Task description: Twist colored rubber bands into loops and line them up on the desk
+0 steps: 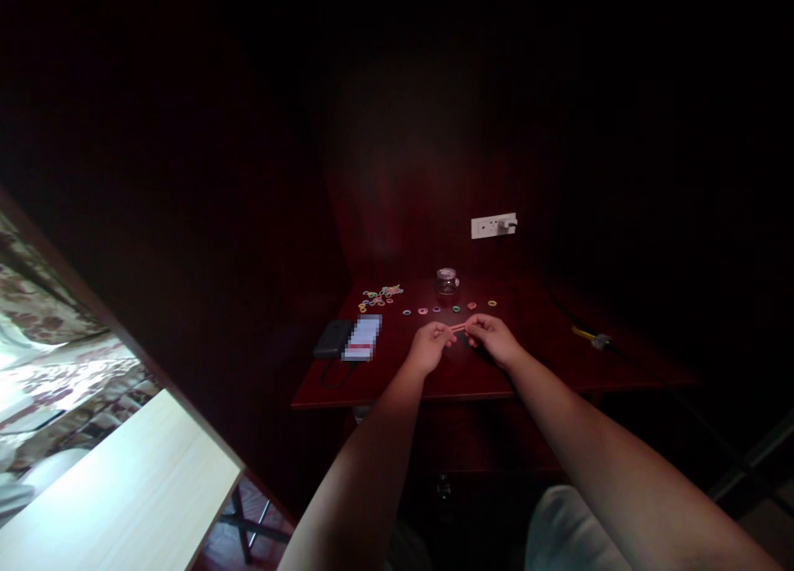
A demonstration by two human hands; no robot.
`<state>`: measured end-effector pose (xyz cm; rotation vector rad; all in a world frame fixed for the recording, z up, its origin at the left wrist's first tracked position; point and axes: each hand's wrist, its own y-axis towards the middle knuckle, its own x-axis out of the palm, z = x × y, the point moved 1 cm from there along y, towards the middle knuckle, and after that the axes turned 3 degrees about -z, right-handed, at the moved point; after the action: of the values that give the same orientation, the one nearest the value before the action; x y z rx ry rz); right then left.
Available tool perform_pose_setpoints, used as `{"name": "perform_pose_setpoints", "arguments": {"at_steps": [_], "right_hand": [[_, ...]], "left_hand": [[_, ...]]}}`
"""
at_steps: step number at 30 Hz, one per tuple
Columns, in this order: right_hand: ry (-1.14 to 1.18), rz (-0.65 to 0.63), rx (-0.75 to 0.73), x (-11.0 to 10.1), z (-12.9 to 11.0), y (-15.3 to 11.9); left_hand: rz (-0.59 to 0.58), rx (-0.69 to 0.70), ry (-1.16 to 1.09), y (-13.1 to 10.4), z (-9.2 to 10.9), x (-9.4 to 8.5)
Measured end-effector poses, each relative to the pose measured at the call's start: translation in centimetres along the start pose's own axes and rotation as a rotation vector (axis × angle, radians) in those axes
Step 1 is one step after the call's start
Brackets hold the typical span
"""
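Note:
Between my two hands a small pink hair tie [457, 328] is stretched sideways above the dark red desk. My left hand [431, 342] pinches its left end, and my right hand [488, 334] pinches the other. Just beyond them runs a spaced row of small hair ties: a blue one [407, 312], a pink one [423, 311], a purple one [436, 309], a green one [456, 309], a red-pink one [472, 305] and a yellow one [492, 303]. Behind that row stands a clear jar [447, 281].
A loose pile of coloured hair ties [388, 293] lies at the back left. Nearer are a phone [362, 338] with a blurred screen and a black case-like object [333, 338]. A wall socket [494, 226] holds a plug. On the right lies a yellow-ended cable [583, 333].

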<state>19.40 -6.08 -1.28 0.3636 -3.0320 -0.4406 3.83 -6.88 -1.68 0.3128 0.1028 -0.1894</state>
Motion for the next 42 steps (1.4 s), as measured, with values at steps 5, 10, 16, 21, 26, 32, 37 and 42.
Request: {"name": "perform_pose_setpoints", "arguments": {"at_steps": [5, 10, 16, 21, 26, 32, 37, 42], "right_hand": [[0.055, 0.023, 0.0, -0.19, 0.21, 0.08], [-0.071, -0.033, -0.01, -0.15, 0.33, -0.01], [-0.121, -0.04, -0.024, 0.13, -0.23, -0.32], [-0.112, -0.052, -0.024, 0.19, -0.2, -0.31], [-0.066, -0.083, -0.036, 0.34, -0.23, -0.25], [-0.027, -0.106, -0.033, 0.34, -0.06, -0.12], [-0.035, -0.122, -0.026, 0.41, -0.2, -0.2], [-0.031, -0.125, -0.029, 0.44, -0.16, -0.2]], "left_hand": [[-0.018, 0.003, -0.011, -0.11, 0.08, 0.02], [-0.052, 0.021, 0.056, -0.08, -0.19, 0.19], [-0.027, 0.041, 0.071, -0.06, -0.4, 0.12], [-0.04, 0.051, 0.061, -0.13, -0.39, 0.17], [-0.029, 0.031, 0.063, -0.14, -0.28, 0.21], [-0.028, 0.025, 0.039, -0.17, -0.19, 0.15], [-0.029, 0.042, 0.054, -0.11, -0.38, 0.09], [0.003, 0.082, 0.096, -0.06, -0.39, -0.02]]}}
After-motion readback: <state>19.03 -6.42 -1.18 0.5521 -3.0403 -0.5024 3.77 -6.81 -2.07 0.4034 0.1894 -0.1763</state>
